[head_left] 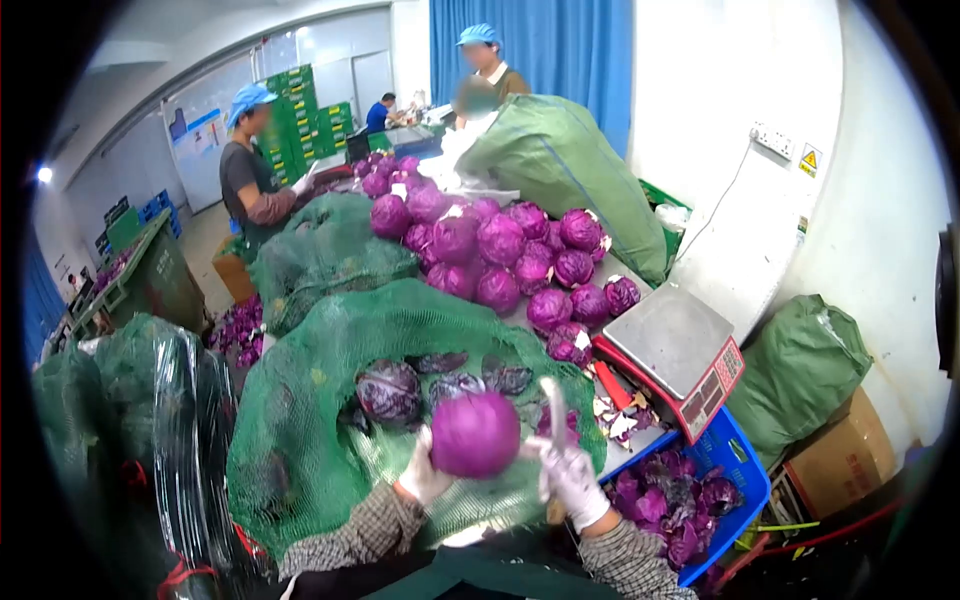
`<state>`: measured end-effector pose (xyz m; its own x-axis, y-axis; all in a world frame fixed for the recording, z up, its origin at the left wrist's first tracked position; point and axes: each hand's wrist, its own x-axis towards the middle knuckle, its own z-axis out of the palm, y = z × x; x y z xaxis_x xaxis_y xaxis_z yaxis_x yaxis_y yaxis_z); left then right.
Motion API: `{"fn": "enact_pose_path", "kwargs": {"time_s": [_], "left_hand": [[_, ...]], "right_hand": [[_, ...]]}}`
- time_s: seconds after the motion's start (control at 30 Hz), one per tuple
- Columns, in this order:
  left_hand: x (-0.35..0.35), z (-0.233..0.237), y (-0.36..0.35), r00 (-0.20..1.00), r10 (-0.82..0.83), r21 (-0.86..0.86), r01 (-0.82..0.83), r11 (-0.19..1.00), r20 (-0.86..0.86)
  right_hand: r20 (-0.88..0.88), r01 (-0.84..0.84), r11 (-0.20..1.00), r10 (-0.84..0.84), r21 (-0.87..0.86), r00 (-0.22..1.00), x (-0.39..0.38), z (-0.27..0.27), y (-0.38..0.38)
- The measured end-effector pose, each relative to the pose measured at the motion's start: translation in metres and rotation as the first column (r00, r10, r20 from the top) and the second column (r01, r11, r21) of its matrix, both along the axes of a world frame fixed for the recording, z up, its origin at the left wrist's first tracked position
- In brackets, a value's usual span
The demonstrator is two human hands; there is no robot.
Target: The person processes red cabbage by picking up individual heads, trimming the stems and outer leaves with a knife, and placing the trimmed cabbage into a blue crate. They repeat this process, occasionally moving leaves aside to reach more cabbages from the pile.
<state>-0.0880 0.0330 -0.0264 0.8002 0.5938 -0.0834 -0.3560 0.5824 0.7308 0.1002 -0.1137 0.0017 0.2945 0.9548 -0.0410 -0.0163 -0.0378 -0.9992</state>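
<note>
My left hand [425, 472], in a white glove, grips a peeled red cabbage [475, 435] from its left side. My gloved right hand [572, 484] is closed around a knife [553, 410], its blade pointing up just right of the cabbage; the fist hides most of the handle. Below and behind the held cabbage lies an opened green mesh sack [310, 400]. Darker, untrimmed cabbages [388, 391] and loose outer leaves rest in its opening.
Peeled cabbages [500, 240] are heaped across the table beyond the sack. A red scale [670, 345] stands at right, above a blue crate [745, 470] of discarded leaves. An orange-red tool [612, 385] lies beside the scale. Co-workers [255, 160] in blue caps stand farther back.
</note>
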Motion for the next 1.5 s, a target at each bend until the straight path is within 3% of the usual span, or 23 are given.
{"fn": "enact_pose_path", "kwargs": {"time_s": [0.07,0.17,0.3,0.4,0.5,0.6,0.67,0.7,0.73,0.8,0.9,1.1,1.23,1.27,1.3,1.33,1.4,1.47,1.5], "left_hand": [[0.011,0.014,0.004,0.970,-0.092,-0.192,0.136,0.972,0.224],[0.031,0.018,0.018,0.877,-0.119,-0.383,0.321,0.866,0.466],[0.040,0.020,0.018,0.823,-0.151,-0.478,0.457,0.750,0.548],[0.038,0.026,0.014,0.907,-0.145,-0.353,0.296,0.888,0.395],[0.037,0.035,0.009,0.966,-0.022,0.002,0.022,1.000,0.256],[0.030,0.047,0.011,0.965,0.026,0.360,-0.122,0.925,0.259],[0.027,0.064,0.010,0.929,0.039,0.463,-0.219,0.859,0.368],[0.025,0.064,0.012,0.939,0.085,0.461,-0.241,0.854,0.333],[0.022,0.071,0.011,0.957,0.074,0.555,-0.225,0.801,0.282],[0.017,0.069,0.015,0.966,-0.012,0.581,-0.145,0.801,0.257],[0.007,0.075,0.017,0.991,-0.032,0.469,-0.032,0.883,0.127],[0.008,0.058,0.045,0.999,-0.053,0.601,0.035,0.799,0.013],[0.010,0.042,0.059,0.996,-0.090,0.695,0.068,0.715,-0.004],[0.010,0.041,0.060,0.996,-0.082,0.689,0.070,0.722,-0.015],[0.009,0.038,0.066,0.996,-0.028,0.784,0.082,0.616,-0.082],[0.009,0.035,0.069,0.995,0.014,0.793,0.074,0.605,-0.103],[0.010,0.017,0.077,0.996,0.047,0.739,0.021,0.673,-0.072],[0.015,0.004,0.069,0.991,-0.007,0.241,-0.026,0.970,0.135],[0.019,0.008,0.067,0.970,0.029,0.074,-0.048,0.996,0.241]], "right_hand": [[-0.090,0.046,0.980,-0.029,0.192,0.995,0.005,0.028,0.001],[-0.128,0.163,0.958,-0.135,0.236,0.982,0.009,0.026,-0.009],[-0.199,0.198,0.961,-0.159,0.194,0.967,0.003,0.010,-0.023],[-0.194,0.184,0.967,-0.150,0.174,0.970,-0.002,0.009,-0.025],[-0.207,0.167,0.968,-0.127,0.188,0.970,-0.003,0.015,-0.023],[-0.261,0.147,0.966,-0.088,0.215,0.961,-0.013,0.031,-0.017],[-0.239,0.147,0.957,-0.086,0.251,0.967,-0.009,0.013,-0.009],[-0.227,0.147,0.952,-0.086,0.268,0.970,-0.011,0.014,-0.004],[-0.174,0.214,0.888,-0.154,0.406,0.973,-0.018,0.020,0.007],[-0.246,0.136,0.881,-0.023,0.453,0.969,-0.020,0.041,0.010],[-0.173,0.102,0.913,-0.035,0.396,0.984,-0.014,0.042,0.018],[-0.055,0.065,0.950,-0.050,0.306,0.997,0.008,0.030,0.043],[-0.385,0.117,0.979,-0.045,0.165,0.922,0.022,-0.003,0.057],[-0.326,0.141,0.977,-0.083,0.160,0.942,0.026,-0.022,0.059],[-0.267,0.164,0.973,-0.116,0.165,0.957,0.029,-0.043,0.061],[-0.368,0.129,0.984,-0.077,0.119,0.926,0.027,-0.032,0.063],[-0.561,0.062,0.998,-0.039,0.023,0.827,0.023,-0.008,0.067],[-0.439,0.097,0.993,-0.059,0.066,0.897,0.014,0.000,0.075],[-0.467,0.099,0.985,-0.021,0.143,0.884,0.011,0.006,0.080]]}}
